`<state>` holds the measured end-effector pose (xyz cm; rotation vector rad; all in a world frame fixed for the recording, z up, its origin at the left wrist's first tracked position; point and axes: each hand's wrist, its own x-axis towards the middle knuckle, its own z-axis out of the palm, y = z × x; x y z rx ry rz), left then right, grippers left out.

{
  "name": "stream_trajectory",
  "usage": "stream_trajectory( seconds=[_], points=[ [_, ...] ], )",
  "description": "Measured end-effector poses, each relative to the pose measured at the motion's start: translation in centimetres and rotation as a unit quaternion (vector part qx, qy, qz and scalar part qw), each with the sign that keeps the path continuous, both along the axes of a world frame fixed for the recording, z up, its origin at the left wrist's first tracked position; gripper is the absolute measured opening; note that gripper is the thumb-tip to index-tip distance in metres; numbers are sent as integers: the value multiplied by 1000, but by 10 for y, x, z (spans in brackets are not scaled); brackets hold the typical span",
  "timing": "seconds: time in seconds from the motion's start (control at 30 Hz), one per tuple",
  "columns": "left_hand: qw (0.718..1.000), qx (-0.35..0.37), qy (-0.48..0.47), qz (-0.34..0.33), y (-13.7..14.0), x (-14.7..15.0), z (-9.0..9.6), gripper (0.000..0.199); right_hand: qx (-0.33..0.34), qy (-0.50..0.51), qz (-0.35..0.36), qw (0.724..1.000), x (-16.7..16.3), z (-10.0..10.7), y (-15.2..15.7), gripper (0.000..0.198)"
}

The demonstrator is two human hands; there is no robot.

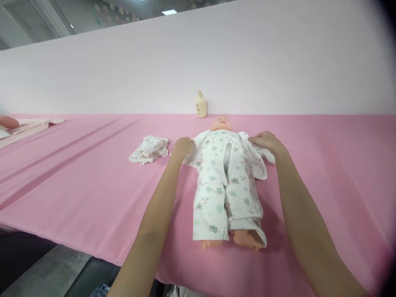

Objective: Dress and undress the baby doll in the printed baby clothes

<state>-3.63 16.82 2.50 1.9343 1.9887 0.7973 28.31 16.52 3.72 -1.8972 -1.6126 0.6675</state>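
A baby doll [222, 123] lies on its back with its head away from me and its feet toward me. White printed baby pants [213, 181] cover its legs and reach high up its body. Under them spreads a white baby shirt [261, 169], its sides and sleeves sticking out. My left hand [183, 146] is closed at the shirt's left sleeve, its fingertips partly hidden. On the other side my right hand [266, 140] pinches the right sleeve near the shoulder.
Folded white cloths [150, 149] lie left of the doll on the pink sheet [93, 177]. A pump bottle [201, 105] stands behind the doll's head by the white partition [278, 62]. Part of another doll [8, 122] shows at the far left on a light cloth.
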Motion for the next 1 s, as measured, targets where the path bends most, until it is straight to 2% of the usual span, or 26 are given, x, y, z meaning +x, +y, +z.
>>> stream_trajectory(
  seconds=[0.07,0.13,0.2,0.3,0.4,0.5,0.57,0.67,0.73,0.8,0.9,1.0],
  points=[
    [999,-18,2,42,-1,-7,-1,28,11,1,5,1000,-5,-5,2,18],
    [999,-1,-11,44,-2,-13,1,22,32,4,-5,999,-8,-8,4,14],
    [997,15,-70,41,-2,-18,6,17,25,23,-6,999,-6,-7,6,12],
    [982,6,-184,51,0,-21,17,13,-26,65,7,998,-1,-5,7,11],
    [966,1,-257,29,-3,-7,33,11,-51,70,22,996,1,-4,6,16],
    [946,36,-320,-23,-16,29,45,30,-46,22,36,998,-3,-5,5,20],
    [957,44,-274,-84,-29,60,46,43,-55,14,52,997,-6,-6,6,18],
    [965,32,-97,-240,-49,102,35,42,-77,33,60,995,-8,-7,8,21],
    [965,56,21,-257,-57,118,27,36,-79,45,49,995,-8,-7,9,23],
    [962,69,85,-250,-61,124,22,34,-63,61,24,996,-6,-6,10,22],
    [952,62,103,-283,-62,121,23,39,0,114,-31,993,-3,-2,11,17],
    [940,50,109,-319,-65,117,30,44,71,246,-64,964,-10,8,11,16]
  ],
)
